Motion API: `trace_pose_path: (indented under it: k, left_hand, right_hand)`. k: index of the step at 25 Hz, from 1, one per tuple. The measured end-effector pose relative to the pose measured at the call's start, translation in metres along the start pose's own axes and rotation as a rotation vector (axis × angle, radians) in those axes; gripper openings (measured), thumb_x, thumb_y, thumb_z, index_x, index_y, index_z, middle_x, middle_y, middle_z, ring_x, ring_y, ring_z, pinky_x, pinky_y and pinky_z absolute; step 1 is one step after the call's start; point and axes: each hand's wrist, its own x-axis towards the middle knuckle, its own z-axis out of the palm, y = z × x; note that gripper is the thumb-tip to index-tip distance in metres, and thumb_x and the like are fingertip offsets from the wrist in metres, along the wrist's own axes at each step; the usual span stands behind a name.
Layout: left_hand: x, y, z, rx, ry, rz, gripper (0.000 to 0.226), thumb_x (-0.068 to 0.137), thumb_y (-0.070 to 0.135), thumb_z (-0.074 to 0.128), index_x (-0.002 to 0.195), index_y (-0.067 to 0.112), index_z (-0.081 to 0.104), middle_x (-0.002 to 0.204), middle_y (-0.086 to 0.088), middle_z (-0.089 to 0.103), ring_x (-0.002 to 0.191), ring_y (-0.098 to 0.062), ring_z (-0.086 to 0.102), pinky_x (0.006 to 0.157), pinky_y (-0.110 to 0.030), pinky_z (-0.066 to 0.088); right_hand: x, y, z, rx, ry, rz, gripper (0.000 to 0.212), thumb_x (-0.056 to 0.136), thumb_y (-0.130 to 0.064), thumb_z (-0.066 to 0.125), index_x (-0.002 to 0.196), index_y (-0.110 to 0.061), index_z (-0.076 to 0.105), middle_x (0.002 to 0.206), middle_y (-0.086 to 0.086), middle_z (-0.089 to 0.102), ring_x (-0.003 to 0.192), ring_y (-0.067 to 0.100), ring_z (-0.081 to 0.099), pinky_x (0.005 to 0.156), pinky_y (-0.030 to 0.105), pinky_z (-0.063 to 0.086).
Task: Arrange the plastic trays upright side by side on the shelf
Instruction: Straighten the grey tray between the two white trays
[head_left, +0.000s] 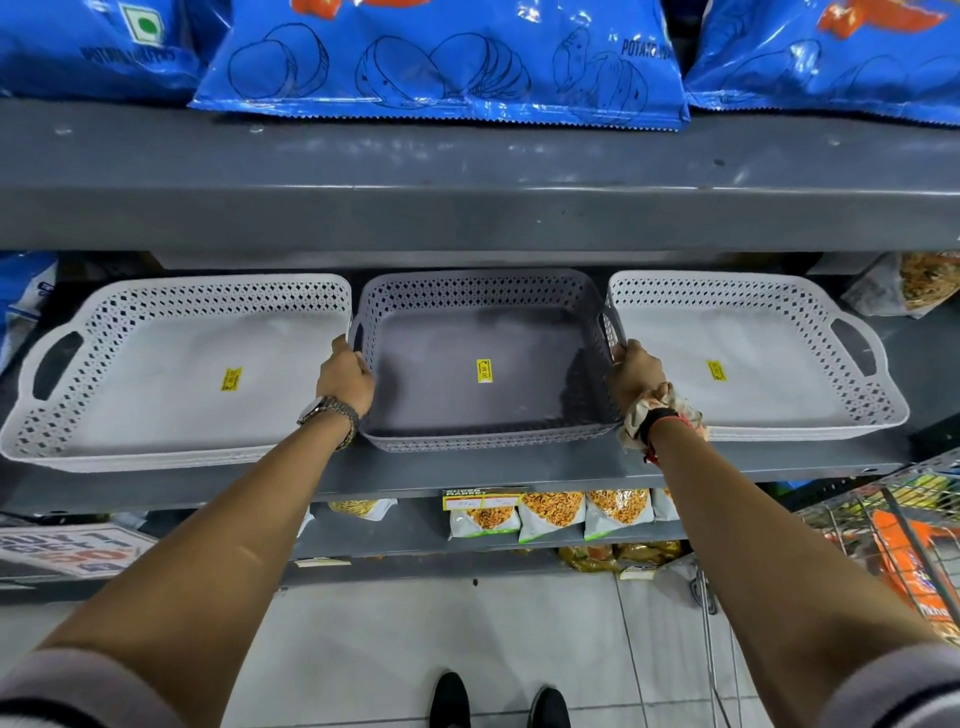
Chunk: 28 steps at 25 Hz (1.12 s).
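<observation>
Middle tray: a grey perforated plastic tray lying flat, open side up, on the grey shelf, with a yellow price sticker on its floor. It appears to be the top of a nested stack, as several rims show along its front edge. Left hand: closed on the tray's left handle, fingers curled over the rim; a metal watch sits on the wrist. Right hand: closed on the tray's right handle; a cloth scrunchie and a dark band circle the wrist. How far the fingertips pass through either handle slot cannot be told from this angle.

Left tray and right tray: lighter in tone, same pattern, also lying flat on the shelf, one just beside each end of the middle tray, each with a yellow sticker. The inner rims of both touch or nearly touch the gripped tray near the hands.

Upper shelf: blue snack bags lie along it. Lower shelf: packets of yellow snacks behind a price label. Far right: a wire trolley stands on the tiled floor, where two dark shoes show at the bottom edge.
</observation>
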Motion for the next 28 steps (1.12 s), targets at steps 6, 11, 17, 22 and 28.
trace_pose_path:
  k: [6,11,17,22,28]
  left_hand:
    - [-0.020,0.000,-0.008,-0.026,-0.021,-0.009,0.027,0.087,-0.003,0.036,0.113,-0.009,0.041,0.099,-0.032,0.061,0.091,-0.044,0.058,0.065,-0.035,0.036]
    - [-0.034,-0.003,-0.012,-0.019,-0.032,-0.018,0.030,0.088,-0.003,0.036,0.117,-0.009,0.039,0.100,-0.033,0.061,0.092,-0.045,0.058,0.065,-0.035,0.036]
    - [-0.041,-0.003,-0.015,-0.017,-0.043,-0.017,0.032,0.089,-0.002,0.035,0.121,-0.007,0.037,0.101,-0.032,0.061,0.092,-0.043,0.058,0.066,-0.035,0.036]
    - [-0.043,-0.003,-0.016,-0.023,-0.050,-0.025,0.033,0.088,-0.003,0.035,0.121,-0.007,0.037,0.102,-0.032,0.060,0.093,-0.044,0.057,0.068,-0.037,0.038]
    - [-0.043,-0.003,-0.018,-0.022,-0.068,-0.026,0.038,0.086,-0.006,0.038,0.123,-0.007,0.035,0.101,-0.030,0.061,0.092,-0.043,0.058,0.068,-0.036,0.039]
  right_hand:
    - [-0.021,0.005,-0.006,0.006,-0.001,-0.014,0.029,0.093,-0.013,0.036,0.109,0.004,0.053,0.111,0.032,0.062,0.101,0.045,0.057,0.076,0.038,0.044]
    - [-0.035,0.009,-0.009,0.022,-0.010,-0.011,0.027,0.092,-0.010,0.038,0.109,0.003,0.055,0.111,0.031,0.063,0.101,0.044,0.058,0.074,0.038,0.044]
    - [-0.044,0.014,-0.010,0.047,0.000,-0.021,0.030,0.094,-0.014,0.037,0.109,0.004,0.055,0.109,0.032,0.063,0.099,0.045,0.059,0.078,0.041,0.047]
    - [-0.044,0.015,-0.011,0.055,-0.010,-0.023,0.030,0.095,-0.015,0.037,0.110,0.003,0.055,0.110,0.031,0.064,0.100,0.044,0.060,0.079,0.040,0.047]
    - [-0.044,0.016,-0.011,0.043,-0.031,-0.021,0.027,0.094,-0.011,0.037,0.108,0.005,0.054,0.108,0.030,0.064,0.097,0.042,0.061,0.069,0.031,0.036]
